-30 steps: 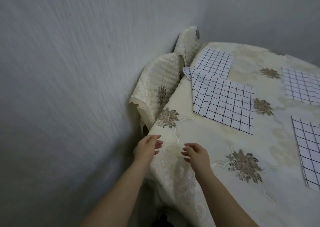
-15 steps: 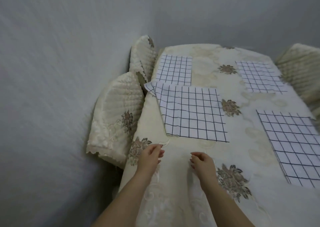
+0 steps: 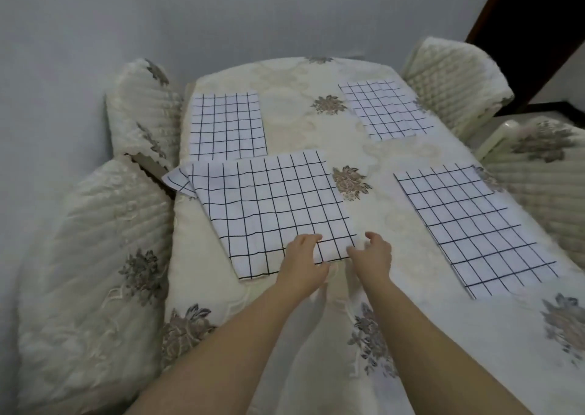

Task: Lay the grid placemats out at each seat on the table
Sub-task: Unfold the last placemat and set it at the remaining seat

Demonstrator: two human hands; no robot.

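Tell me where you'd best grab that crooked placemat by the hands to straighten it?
I'd pinch the crooked placemat along its near edge, coming from the person's side: it lies flat and skewed, that edge is closest, and the left hand and right hand sit right by it.

left hand (image 3: pixel 302 264) resting on nearest grid placemat (image 3: pixel 272 212), right hand (image 3: pixel 373 256) at its corner, floral tablecloth (image 3: pixel 291 123)

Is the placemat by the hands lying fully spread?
Mostly spread: the placemat lies flat, but its far-left corner is folded over.
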